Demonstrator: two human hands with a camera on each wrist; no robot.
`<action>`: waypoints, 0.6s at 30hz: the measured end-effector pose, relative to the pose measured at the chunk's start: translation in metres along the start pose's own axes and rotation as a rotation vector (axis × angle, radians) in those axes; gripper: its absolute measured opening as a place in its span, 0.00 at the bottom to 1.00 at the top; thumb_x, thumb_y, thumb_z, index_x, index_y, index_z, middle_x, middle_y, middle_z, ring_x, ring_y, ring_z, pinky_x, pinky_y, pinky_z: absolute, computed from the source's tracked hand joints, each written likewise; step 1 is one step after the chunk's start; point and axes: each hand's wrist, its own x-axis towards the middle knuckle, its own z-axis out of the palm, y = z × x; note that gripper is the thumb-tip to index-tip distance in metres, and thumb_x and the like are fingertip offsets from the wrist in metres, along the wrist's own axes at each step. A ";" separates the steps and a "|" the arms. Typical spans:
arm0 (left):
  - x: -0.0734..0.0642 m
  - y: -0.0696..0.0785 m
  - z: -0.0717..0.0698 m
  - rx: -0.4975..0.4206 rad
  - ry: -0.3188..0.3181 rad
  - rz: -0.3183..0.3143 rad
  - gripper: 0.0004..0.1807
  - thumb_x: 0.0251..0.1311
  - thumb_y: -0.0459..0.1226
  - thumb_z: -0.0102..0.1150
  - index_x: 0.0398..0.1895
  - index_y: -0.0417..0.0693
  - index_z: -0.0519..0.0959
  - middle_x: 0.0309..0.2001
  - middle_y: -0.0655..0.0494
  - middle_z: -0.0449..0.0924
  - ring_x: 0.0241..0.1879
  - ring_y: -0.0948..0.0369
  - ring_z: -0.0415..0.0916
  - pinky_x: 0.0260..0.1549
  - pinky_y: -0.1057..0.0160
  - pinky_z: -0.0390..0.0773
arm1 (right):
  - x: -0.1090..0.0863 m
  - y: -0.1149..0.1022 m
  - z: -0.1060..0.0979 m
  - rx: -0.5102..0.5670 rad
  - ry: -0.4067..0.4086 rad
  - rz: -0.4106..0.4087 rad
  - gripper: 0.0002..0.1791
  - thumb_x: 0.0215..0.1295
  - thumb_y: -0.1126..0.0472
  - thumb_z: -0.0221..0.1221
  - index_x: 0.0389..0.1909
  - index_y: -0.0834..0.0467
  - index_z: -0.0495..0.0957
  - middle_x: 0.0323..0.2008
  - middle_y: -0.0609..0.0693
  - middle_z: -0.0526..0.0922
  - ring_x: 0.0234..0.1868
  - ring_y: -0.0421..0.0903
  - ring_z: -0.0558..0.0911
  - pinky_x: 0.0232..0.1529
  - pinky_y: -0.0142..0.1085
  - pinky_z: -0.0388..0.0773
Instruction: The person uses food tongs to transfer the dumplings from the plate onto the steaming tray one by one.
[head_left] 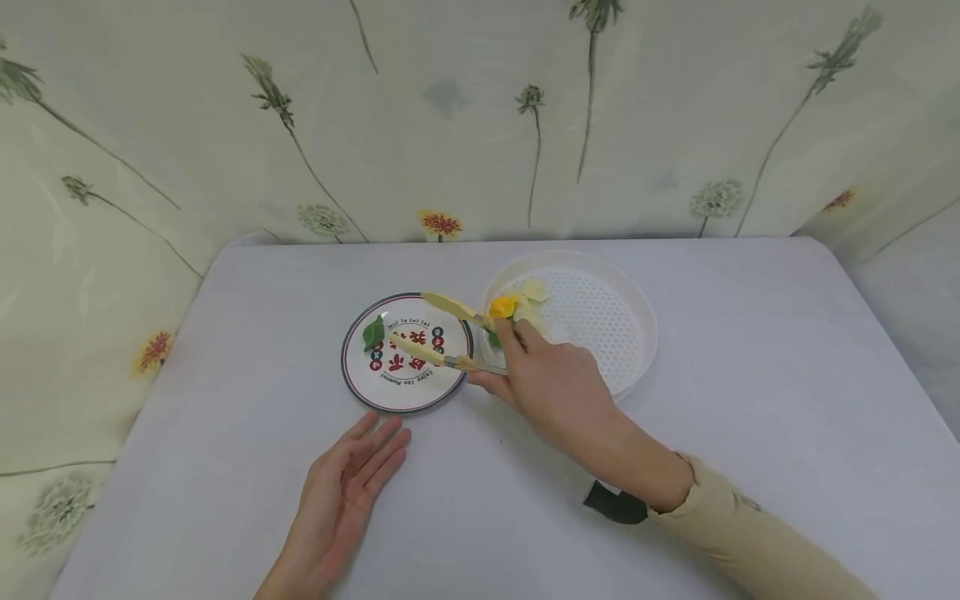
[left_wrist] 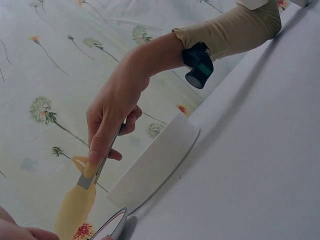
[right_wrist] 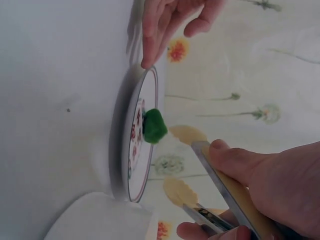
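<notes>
My right hand point(head_left: 558, 383) grips a pair of tongs point(head_left: 423, 348) with pale yellow tips. The tongs' arms stand spread over a round plate point(head_left: 408, 400) with a dark rim and red lettering, with nothing between the tips. On the left part of that plate sits a crumpled green leaf-like piece point(head_left: 373, 333), also seen as a green piece point(right_wrist: 154, 126) in the right wrist view. My left hand point(head_left: 341, 492) has its fingers extended, fingertips right at the plate's near rim.
A white round tray point(head_left: 643, 333) with a perforated bottom stands right of the plate, partly behind my right hand. Yellow point(head_left: 502, 307), pale point(head_left: 534, 290) and green pieces lie at its left side. A flower-printed cloth point(head_left: 487, 125) hangs behind the white table point(head_left: 750, 350).
</notes>
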 end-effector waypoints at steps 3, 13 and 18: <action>0.000 0.000 0.001 0.004 0.005 -0.006 0.34 0.83 0.39 0.40 0.87 0.46 0.51 0.81 0.43 0.67 0.74 0.56 0.77 0.74 0.63 0.80 | 0.004 -0.007 0.003 0.013 -0.026 -0.008 0.41 0.68 0.31 0.65 0.65 0.62 0.79 0.42 0.52 0.84 0.17 0.44 0.72 0.12 0.34 0.70; 0.000 -0.001 0.003 0.015 -0.009 -0.011 0.34 0.83 0.38 0.38 0.88 0.46 0.50 0.82 0.43 0.66 0.75 0.56 0.76 0.75 0.63 0.79 | 0.016 -0.021 0.015 -0.006 -0.086 -0.046 0.41 0.73 0.32 0.60 0.70 0.61 0.78 0.52 0.54 0.88 0.27 0.43 0.84 0.21 0.35 0.83; 0.000 -0.001 0.001 0.007 -0.013 0.009 0.34 0.83 0.38 0.38 0.88 0.44 0.50 0.81 0.41 0.66 0.74 0.56 0.77 0.74 0.63 0.80 | 0.022 -0.027 0.022 -0.038 -0.049 -0.091 0.42 0.73 0.30 0.59 0.69 0.63 0.78 0.47 0.54 0.88 0.21 0.41 0.77 0.15 0.31 0.75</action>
